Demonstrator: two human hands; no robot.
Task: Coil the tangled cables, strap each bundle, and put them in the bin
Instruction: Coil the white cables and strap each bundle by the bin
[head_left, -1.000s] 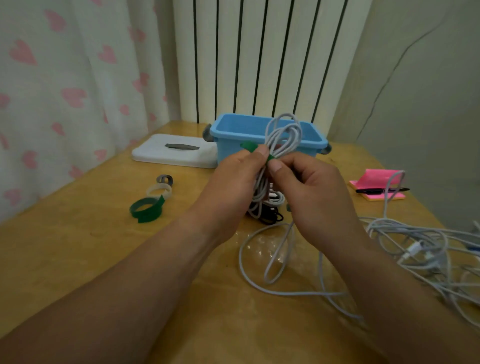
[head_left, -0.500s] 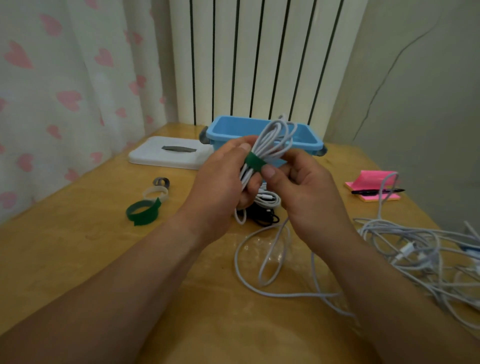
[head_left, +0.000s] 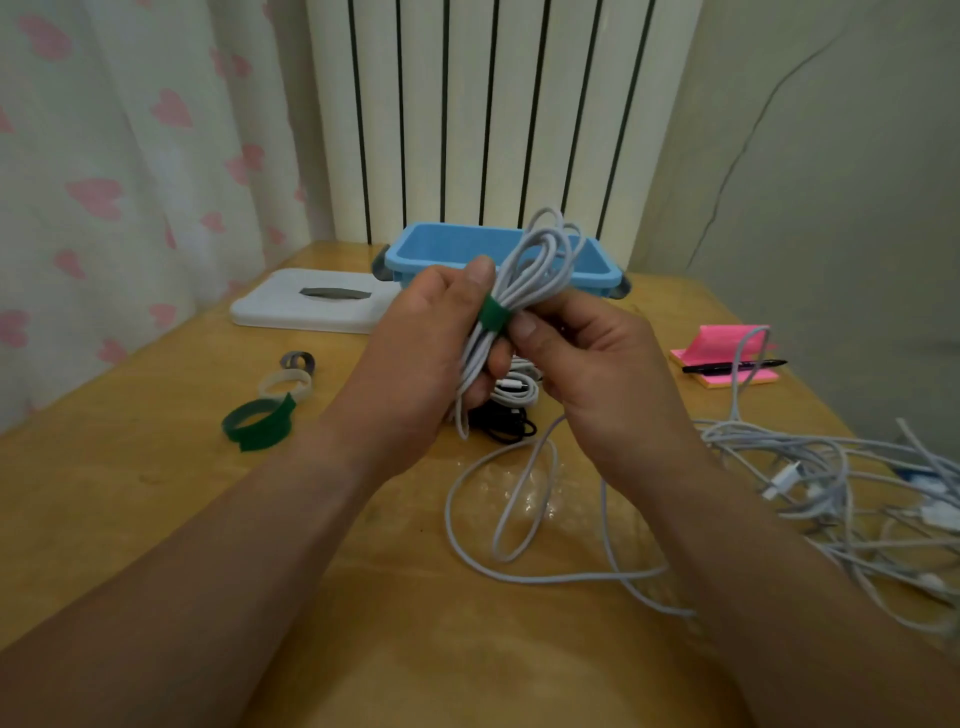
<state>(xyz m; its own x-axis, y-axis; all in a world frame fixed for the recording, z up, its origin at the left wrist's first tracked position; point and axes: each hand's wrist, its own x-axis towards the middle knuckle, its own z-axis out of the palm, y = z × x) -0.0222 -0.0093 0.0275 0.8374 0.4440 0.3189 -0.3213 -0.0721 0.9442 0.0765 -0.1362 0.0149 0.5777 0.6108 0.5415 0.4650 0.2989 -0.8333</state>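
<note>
A coiled white cable bundle is held up over the table, with a green strap wrapped round its middle. My left hand grips the bundle from the left, thumb up against the coil. My right hand pinches the bundle at the strap from the right. Behind the bundle stands the blue bin, open on top. A tangle of white cables lies at the right, and one loose white cable loops across the table in front of my hands.
Spare straps lie at the left: a green one, a white one and a grey one. A white lid sits left of the bin. Pink sticky notes with a black pen lie at the right. Small bundles, white and black, rest under my hands.
The green strap has gone from a loose end pinched at the top to a band wrapped round the bundle's middle. The bundle has tilted to the right, and both hands have shifted slightly.
</note>
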